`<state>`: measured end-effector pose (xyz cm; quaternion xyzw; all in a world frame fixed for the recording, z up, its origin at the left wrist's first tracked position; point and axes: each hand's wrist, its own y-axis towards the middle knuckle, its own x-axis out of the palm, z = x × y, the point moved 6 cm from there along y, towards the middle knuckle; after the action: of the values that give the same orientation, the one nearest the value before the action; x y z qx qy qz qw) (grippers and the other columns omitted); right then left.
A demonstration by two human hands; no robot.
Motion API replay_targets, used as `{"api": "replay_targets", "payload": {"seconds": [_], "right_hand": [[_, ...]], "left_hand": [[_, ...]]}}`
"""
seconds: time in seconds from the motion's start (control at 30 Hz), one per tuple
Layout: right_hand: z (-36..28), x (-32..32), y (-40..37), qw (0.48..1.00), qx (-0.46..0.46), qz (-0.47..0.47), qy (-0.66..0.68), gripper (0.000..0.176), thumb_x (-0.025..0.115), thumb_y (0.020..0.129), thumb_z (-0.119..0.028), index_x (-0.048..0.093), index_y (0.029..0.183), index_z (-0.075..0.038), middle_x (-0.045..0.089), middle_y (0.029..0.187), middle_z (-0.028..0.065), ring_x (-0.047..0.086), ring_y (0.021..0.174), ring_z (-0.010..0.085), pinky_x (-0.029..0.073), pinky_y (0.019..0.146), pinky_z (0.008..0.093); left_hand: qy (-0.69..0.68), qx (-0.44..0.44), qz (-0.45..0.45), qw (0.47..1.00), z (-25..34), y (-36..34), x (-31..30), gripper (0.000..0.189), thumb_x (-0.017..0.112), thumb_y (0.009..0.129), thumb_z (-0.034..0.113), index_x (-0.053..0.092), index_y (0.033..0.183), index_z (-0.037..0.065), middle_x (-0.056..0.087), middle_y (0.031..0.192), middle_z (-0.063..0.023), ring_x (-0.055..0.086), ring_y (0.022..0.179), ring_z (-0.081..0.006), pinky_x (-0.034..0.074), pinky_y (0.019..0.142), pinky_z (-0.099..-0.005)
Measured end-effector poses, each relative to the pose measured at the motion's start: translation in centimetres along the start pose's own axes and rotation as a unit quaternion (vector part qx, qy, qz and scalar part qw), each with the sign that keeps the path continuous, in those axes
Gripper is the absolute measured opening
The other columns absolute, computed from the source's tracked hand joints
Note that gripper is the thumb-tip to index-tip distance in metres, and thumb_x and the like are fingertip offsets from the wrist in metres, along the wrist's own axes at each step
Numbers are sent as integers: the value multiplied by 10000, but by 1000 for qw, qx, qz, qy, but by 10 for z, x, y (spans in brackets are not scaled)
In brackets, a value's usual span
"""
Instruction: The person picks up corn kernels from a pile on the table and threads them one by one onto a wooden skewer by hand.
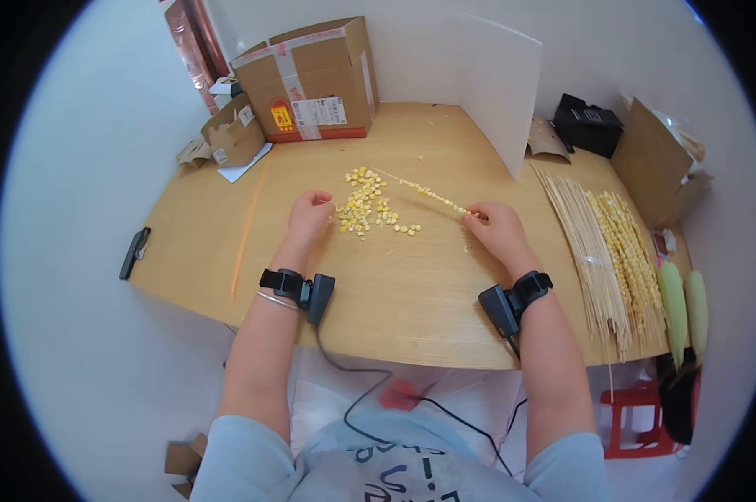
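Black wrist units, one strapped at each wrist, the left one cabled. Wooden table, pale, with a curved near edge. Left hand: fingers curled together, tips at the near edge of the corn kernels, a loose heap at table centre; whether a kernel is pinched cannot be told. Right hand: fingertips pinched on one end of a skewer, partly threaded with kernels, slanting away past the heap. Right side: bare skewers in a row, loaded skewers beside them, corn cobs at the edge. Far: cardboard box; white board, upright.
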<state>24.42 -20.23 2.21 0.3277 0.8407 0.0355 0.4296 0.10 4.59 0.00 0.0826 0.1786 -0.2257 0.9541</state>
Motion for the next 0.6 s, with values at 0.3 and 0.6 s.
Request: {"api": "replay_targets", "payload": {"seconds": [0.3, 0.6], "right_hand": [[4, 2, 0, 1000, 12, -8, 2, 256, 584, 770, -270, 665, 919, -77, 649, 823, 126, 618, 778, 253, 481, 692, 350], [7, 4, 1, 1000, 9, -2, 2, 256, 572, 766, -278, 667, 900, -82, 651, 821, 124, 619, 788, 264, 482, 695, 359]], "left_hand": [[-91, -42, -5, 995, 3, -29, 1, 279, 587, 744, 54, 527, 1013, 12, 547, 769, -30, 484, 615, -86, 389, 506, -219], [-168, -60, -21, 984, 3, -33, -4, 229, 582, 778, 51, 540, 996, -7, 541, 685, -32, 480, 544, -82, 372, 459, -196]]}}
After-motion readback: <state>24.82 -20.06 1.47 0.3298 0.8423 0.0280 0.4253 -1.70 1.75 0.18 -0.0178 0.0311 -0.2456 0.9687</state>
